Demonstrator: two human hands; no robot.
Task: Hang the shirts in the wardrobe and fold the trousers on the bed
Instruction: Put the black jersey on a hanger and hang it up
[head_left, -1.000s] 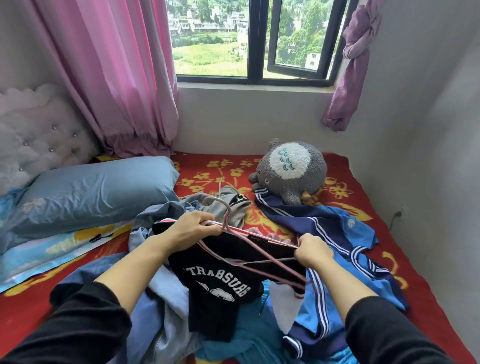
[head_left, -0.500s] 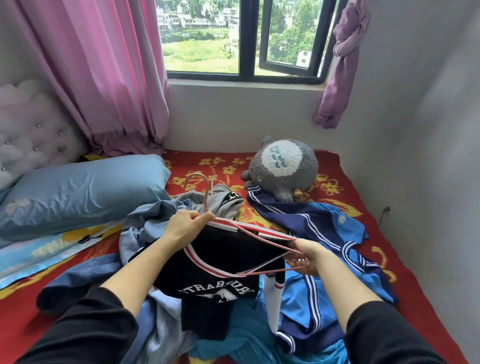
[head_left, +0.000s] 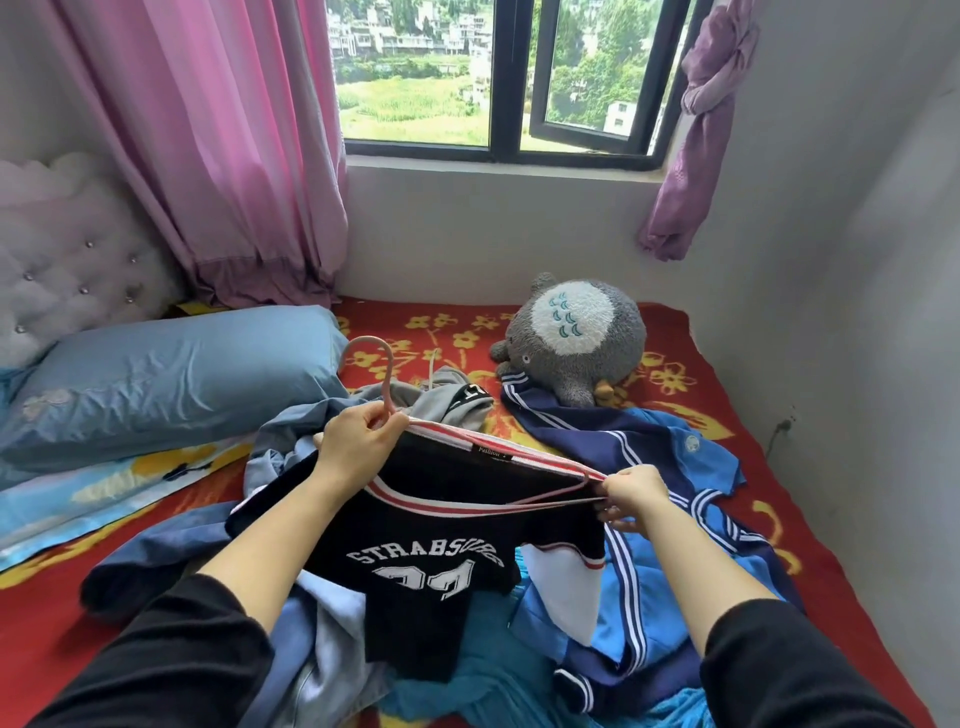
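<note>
A black shirt (head_left: 431, 561) with white STRASBOURG lettering and a red-and-white striped collar hangs above the bed between my hands. A pink hanger (head_left: 382, 374) sits inside its neck opening, hook sticking up to the left. My left hand (head_left: 358, 441) grips the hanger's neck together with the collar. My right hand (head_left: 631, 496) pinches the hanger's right end and the collar edge. Under the shirt lie a blue tracksuit with white stripes (head_left: 644, 519), a grey garment (head_left: 452, 400), and pale blue clothes (head_left: 306, 649).
The red flowered bed cover (head_left: 691, 384) carries a blue pillow (head_left: 171, 374) at left and a grey plush toy (head_left: 576, 338) at the back. Pink curtain (head_left: 234, 145), window and white wall close off the far side. A wall rises on the right.
The hanger has gone into the shirt's collar and the collar now stretches wide between my hands. The shirt front has turned up, showing the full lettering. The hook points up.
</note>
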